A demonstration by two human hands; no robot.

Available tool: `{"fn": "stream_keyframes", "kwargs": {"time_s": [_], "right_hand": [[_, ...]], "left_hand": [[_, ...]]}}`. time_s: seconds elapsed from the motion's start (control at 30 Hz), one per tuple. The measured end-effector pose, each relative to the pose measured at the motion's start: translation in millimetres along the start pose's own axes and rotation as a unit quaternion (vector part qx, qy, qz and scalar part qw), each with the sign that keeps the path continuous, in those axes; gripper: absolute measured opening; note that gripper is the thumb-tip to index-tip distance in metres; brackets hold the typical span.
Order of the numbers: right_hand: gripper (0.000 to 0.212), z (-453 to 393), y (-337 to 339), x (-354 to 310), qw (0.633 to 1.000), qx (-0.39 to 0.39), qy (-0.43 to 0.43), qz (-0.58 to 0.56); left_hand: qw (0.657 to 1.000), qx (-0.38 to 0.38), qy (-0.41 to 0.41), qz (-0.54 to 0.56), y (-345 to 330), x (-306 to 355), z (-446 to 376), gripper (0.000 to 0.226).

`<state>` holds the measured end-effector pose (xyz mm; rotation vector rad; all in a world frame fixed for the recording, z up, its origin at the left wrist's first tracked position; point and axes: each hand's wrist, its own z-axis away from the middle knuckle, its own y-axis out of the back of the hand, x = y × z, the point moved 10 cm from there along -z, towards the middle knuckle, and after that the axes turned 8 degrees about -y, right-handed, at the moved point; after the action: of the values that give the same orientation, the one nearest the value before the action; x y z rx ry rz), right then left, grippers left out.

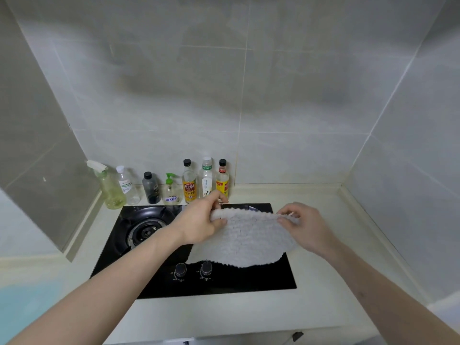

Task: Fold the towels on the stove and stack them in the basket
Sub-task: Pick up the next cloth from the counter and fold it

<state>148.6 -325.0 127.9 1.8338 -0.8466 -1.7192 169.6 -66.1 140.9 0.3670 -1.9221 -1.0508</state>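
Head view shows us one white fluffy towel (245, 239) lifted by its far edge above the right half of the black stove (159, 285), its near edge sagging onto the glass just behind the two control knobs (193, 268). We judge the far corners are held up and apart to spread the cloth flat before a fold is made; no fold is yet evident. Our left hand (202, 221) pinches the far-left corner, thumb under and fingers curled over the pile, index finger raised slightly. Our right hand (302, 224) pinches the far-right corner with fingers (286, 215) curled tight round the edge. We see the left burner (146, 231) uncovered, and a row of bottles (164, 184) standing against the tiled wall behind. No basket appears in view.
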Motion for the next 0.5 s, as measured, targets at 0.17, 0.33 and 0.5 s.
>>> {"fn": "stream_keyframes", "kwargs": {"time_s": [0.17, 0.33, 0.5], "right_hand": [[0.015, 27, 13, 12, 1.000, 0.013, 0.002, 0.004], [0.014, 68, -15, 65, 0.996, -0.036, -0.038, 0.070], [0.016, 114, -60, 128, 0.984, -0.101, -0.093, 0.115]], "left_hand": [[0.999, -0.012, -0.028, -0.015, -4, 5, 20, 0.014], [0.996, -0.074, 0.006, -0.043, -61, -8, 60, 0.016], [0.982, -0.178, 0.049, -0.047, -148, -24, 108, 0.024]]}}
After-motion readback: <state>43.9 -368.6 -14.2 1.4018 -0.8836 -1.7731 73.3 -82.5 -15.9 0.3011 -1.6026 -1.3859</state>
